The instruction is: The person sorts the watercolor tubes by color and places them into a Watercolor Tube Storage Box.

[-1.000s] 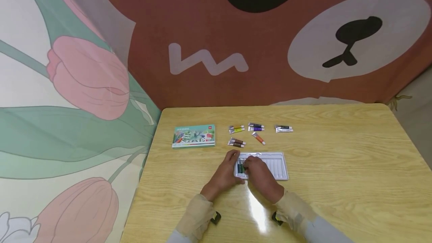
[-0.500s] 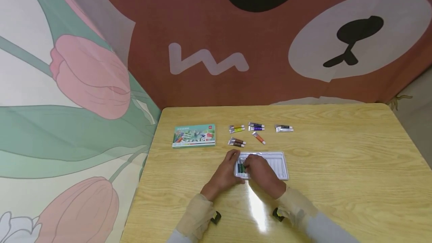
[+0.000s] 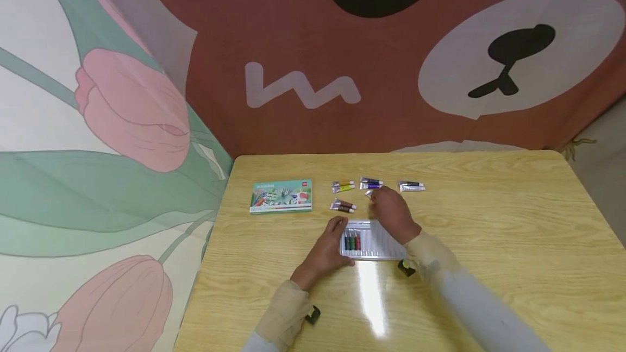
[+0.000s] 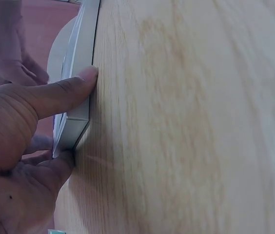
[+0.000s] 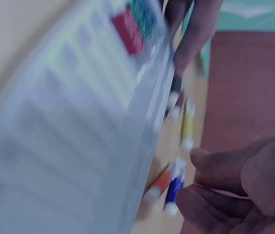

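My left hand [image 3: 321,251] grips the left end of a white plastic paint tray [image 3: 371,254], thumb along the near side in the left wrist view. Two green paint tubes [image 3: 350,242] and a red paint tube [image 3: 358,242] lie side by side in its left slots. Beyond the tray, my right hand [image 3: 393,212] hovers over the orange paint tube [image 5: 159,184], most of which it hides in the head view. In the right wrist view its thumb and forefinger stand apart with nothing between them. A purple paint tube [image 5: 173,192] lies beside the orange one.
Yellow and ochre tubes [image 3: 343,187], brown tubes [image 3: 343,206], dark blue and purple tubes [image 3: 371,183], and black and white tubes [image 3: 412,186] lie in pairs behind the tray. A teal paint box [image 3: 281,197] lies at the left on the wooden table [image 3: 513,254].
My right hand has let go of the red tube, now seen in the tray's third slot. It has moved away from me to the orange tube. My left hand has stayed on the tray.
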Demonstrator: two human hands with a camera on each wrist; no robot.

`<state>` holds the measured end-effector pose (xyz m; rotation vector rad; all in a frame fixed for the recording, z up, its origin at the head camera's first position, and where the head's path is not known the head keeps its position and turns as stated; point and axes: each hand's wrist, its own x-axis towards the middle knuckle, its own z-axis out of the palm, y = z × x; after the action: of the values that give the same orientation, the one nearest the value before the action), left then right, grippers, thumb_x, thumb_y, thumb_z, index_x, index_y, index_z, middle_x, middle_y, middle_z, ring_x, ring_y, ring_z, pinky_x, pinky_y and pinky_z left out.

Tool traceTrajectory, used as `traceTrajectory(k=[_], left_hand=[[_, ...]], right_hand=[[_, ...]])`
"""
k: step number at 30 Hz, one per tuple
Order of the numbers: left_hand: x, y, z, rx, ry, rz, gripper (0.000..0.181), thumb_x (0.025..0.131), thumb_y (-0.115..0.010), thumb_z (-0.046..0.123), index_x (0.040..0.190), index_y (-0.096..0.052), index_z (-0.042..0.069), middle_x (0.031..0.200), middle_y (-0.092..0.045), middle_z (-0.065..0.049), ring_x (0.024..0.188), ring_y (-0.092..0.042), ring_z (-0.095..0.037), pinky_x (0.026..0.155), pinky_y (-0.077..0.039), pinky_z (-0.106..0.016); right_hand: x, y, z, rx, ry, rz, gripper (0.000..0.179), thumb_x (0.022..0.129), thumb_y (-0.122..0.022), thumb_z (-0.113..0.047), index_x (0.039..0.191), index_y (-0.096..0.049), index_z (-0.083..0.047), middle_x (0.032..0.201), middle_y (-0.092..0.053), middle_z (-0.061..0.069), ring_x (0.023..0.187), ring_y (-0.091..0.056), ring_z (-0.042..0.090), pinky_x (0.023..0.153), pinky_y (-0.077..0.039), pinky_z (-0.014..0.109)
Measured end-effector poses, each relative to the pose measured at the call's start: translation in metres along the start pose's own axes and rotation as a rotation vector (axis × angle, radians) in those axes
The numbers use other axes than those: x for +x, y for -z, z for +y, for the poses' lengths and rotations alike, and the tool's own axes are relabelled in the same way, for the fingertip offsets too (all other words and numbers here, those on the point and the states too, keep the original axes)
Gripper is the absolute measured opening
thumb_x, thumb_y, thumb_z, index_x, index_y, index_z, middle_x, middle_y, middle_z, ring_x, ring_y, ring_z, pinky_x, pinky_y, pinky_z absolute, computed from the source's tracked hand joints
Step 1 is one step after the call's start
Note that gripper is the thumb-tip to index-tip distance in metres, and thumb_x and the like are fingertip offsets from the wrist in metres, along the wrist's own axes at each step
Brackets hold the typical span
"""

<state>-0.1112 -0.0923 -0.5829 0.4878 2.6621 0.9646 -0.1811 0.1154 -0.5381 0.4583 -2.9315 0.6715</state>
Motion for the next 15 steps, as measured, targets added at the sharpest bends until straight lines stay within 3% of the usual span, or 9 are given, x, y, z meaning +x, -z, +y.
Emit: traceTrajectory(k=[6,15], left_hand=[[-0.001,0.0,0.001,-0.01,0.021,-0.004,0.112,0.072,-0.094,0.017,0.162,-0.028,0.006,0.165,-0.029,-0.008,0.142,-0.047,-0.026,0.117,-0.043,-0.036],[-0.001,0.0,0.002,-0.012,0.028,-0.009,0.112,0.073,-0.094,0.018,0.162,-0.028,0.007,0.165,-0.028,-0.008,0.142,-0.047,-0.025,0.116,-0.043,-0.037]], right_hand=[[0.017,-0.01,0.015,-0.052,0.019,-0.003,0.014,0.082,-0.064,0.006,0.069,-0.067,0.0,0.073,-0.065,0.015,0.072,-0.063,0.033,0.067,-0.055,0.045],[0.026,-0.018,0.018,-0.11,-0.019,-0.058,0.017,0.088,-0.058,0.005,0.073,-0.066,0.002,0.081,-0.069,0.021,0.078,-0.068,0.038,0.073,-0.058,0.05]])
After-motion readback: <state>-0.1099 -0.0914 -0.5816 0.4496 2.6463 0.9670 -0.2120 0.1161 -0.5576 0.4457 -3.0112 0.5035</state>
